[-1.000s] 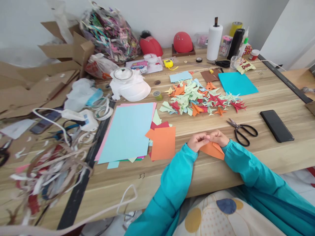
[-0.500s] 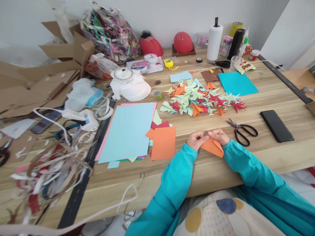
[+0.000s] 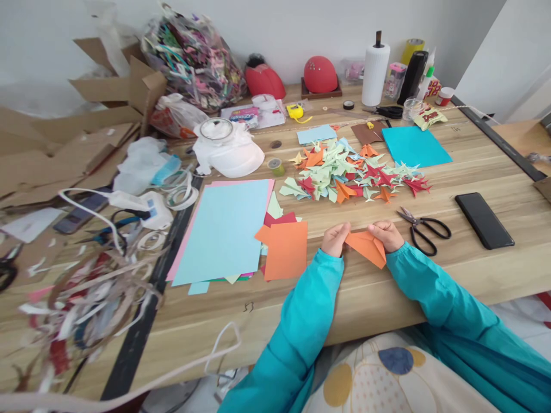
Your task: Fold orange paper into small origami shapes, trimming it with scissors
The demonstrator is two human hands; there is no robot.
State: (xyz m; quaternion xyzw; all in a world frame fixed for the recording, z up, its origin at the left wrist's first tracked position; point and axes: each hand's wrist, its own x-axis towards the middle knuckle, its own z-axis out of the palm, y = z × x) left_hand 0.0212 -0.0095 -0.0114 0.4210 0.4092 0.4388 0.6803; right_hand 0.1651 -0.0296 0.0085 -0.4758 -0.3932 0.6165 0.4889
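A folded orange paper (image 3: 367, 246) lies between my two hands at the near edge of the wooden table (image 3: 473, 264). My left hand (image 3: 334, 239) pinches its left corner with closed fingers. My right hand (image 3: 387, 234) grips its right side, fingers curled over the fold. Both arms wear teal sleeves. Just beyond my hands spreads a pile of folded paper shapes (image 3: 353, 172) in green, red and orange. Orange paper sheets (image 3: 284, 249) lie to the left of my left hand.
Black scissors (image 3: 424, 228) and a black phone (image 3: 484, 219) lie right of my hands. A light blue sheet (image 3: 224, 229) on a paper stack lies at left, a teal sheet (image 3: 414, 145) farther back. Cardboard, plastic bags and strip scraps crowd the left side; a paper towel roll (image 3: 375, 71) stands at the back.
My hands have moved slightly apart and away from me, opening the orange paper out between them so more of its folded face shows.
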